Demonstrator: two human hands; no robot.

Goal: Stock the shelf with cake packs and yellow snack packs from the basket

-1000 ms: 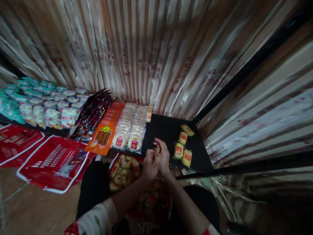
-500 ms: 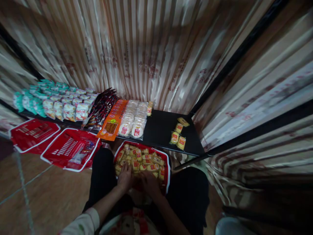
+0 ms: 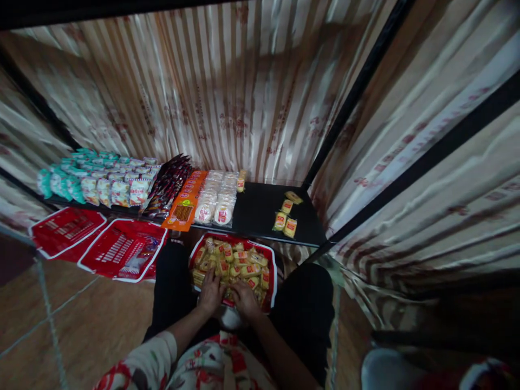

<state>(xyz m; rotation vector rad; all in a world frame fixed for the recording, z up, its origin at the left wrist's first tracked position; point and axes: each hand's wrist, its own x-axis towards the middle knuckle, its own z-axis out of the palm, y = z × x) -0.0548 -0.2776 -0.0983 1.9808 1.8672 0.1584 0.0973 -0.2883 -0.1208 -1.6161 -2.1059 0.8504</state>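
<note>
A red basket (image 3: 274,281) with a white rim stands between my knees, filled with small yellow wrapped snack cakes (image 3: 239,259). My left hand (image 3: 212,292) reaches over its near left side, fingers stretched apart and touching the packets. Just to its right, my right hand (image 3: 245,299) lies over the near edge, fingers extended among the packets. The undersides of both hands are hidden, and neither visibly lifts a packet. Several more yellow cakes (image 3: 280,221) sit on the right part of the black shelf (image 3: 254,214), behind the basket.
Along the shelf stand white round cracker packs (image 3: 214,200), an orange snack bag (image 3: 184,208), dark sachets (image 3: 168,184) and rows of white and teal packets (image 3: 109,181). Red baskets (image 3: 122,249) rest at the left. Black frame bars (image 3: 357,100) and a striped curtain (image 3: 227,81) enclose the shelf.
The view has shifted, so the shelf goods appear slightly different in place. My right hand now shows more clearly, its fingers farther up over the packets. The left hand stays at the cakes.
</note>
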